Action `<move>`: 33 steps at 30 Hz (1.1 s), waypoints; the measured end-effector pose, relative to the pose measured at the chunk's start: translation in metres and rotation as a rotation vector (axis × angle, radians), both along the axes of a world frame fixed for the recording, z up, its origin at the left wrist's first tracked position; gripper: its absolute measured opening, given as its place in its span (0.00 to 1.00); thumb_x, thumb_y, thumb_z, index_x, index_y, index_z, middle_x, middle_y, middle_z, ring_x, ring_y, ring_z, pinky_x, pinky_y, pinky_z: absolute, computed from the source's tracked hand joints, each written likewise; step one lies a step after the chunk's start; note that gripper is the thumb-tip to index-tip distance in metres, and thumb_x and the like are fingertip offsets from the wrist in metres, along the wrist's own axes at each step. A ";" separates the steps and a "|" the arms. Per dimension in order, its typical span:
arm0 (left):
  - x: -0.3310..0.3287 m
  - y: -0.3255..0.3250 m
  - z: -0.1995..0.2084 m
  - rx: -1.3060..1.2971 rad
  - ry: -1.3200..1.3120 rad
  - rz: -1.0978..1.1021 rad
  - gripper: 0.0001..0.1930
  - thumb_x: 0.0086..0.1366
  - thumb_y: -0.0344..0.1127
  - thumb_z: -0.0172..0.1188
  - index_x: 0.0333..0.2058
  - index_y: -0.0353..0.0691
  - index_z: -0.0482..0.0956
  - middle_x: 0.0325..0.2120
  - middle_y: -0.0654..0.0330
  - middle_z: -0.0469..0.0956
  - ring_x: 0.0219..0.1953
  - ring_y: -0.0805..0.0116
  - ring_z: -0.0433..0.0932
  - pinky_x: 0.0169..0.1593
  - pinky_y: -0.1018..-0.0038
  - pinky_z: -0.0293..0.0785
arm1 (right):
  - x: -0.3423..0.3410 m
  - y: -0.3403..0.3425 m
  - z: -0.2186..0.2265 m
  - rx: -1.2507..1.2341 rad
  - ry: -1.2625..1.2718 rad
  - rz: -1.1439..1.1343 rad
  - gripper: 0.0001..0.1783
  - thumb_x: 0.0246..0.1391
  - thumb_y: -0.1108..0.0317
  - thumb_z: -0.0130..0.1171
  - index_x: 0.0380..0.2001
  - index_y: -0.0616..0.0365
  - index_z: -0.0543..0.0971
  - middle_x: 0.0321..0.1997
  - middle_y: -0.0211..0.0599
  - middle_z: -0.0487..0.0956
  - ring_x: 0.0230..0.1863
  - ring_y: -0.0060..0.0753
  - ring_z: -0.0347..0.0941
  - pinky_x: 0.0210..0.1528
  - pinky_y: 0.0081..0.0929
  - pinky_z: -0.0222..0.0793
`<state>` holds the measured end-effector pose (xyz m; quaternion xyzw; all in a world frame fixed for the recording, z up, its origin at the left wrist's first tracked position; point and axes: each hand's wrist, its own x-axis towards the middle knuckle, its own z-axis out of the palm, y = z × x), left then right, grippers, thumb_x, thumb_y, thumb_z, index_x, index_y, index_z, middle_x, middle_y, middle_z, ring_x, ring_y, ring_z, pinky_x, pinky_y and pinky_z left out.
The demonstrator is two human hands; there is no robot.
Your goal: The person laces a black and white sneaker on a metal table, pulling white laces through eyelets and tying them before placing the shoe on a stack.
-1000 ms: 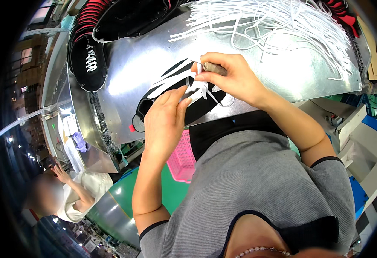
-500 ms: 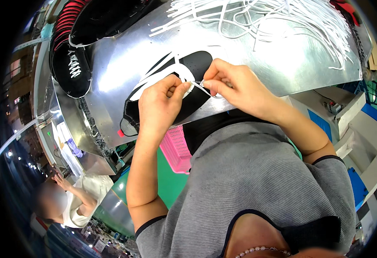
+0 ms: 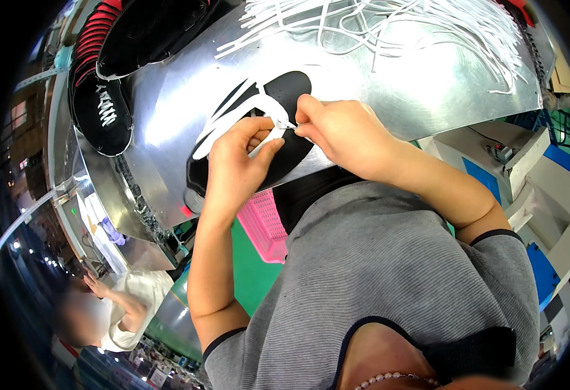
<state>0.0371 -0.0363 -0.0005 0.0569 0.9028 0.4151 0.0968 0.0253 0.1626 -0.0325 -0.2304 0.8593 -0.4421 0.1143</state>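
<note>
A black and white shoe upper [image 3: 290, 86] lies on the metal table in front of me, toe end pointing away. My left hand [image 3: 240, 155] pinches the upper's white edge between thumb and fingers. Close beside it on the right, my right hand [image 3: 337, 133] is closed on the end of a thin white shoelace [image 3: 287, 125], which runs to the white part by my left fingertips. The exact hole or loop there is too small to make out. My left hand and wrist cover part of the upper's near side.
A heap of white laces [image 3: 389, 26] spreads over the far side of the metal table [image 3: 421, 110]. Black uppers, one laced in white [image 3: 103, 110], are at the left. A pink basket [image 3: 263, 224] is below the table edge. A person [image 3: 129, 305] is at lower left.
My right hand has drawn in toward my left and turned, its fingertips now nearer the white edge. The stretch of lace between the hands looks shorter. The view has shifted slightly.
</note>
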 end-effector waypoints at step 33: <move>0.023 -0.014 0.018 -0.369 0.419 -0.223 0.16 0.60 0.27 0.61 0.48 0.38 0.79 0.27 0.58 0.74 0.30 0.58 0.77 0.36 0.66 0.74 | -0.044 0.015 0.018 -0.389 -0.230 -0.221 0.19 0.47 0.66 0.72 0.33 0.52 0.69 0.24 0.17 0.61 0.27 0.12 0.54 0.28 0.14 0.50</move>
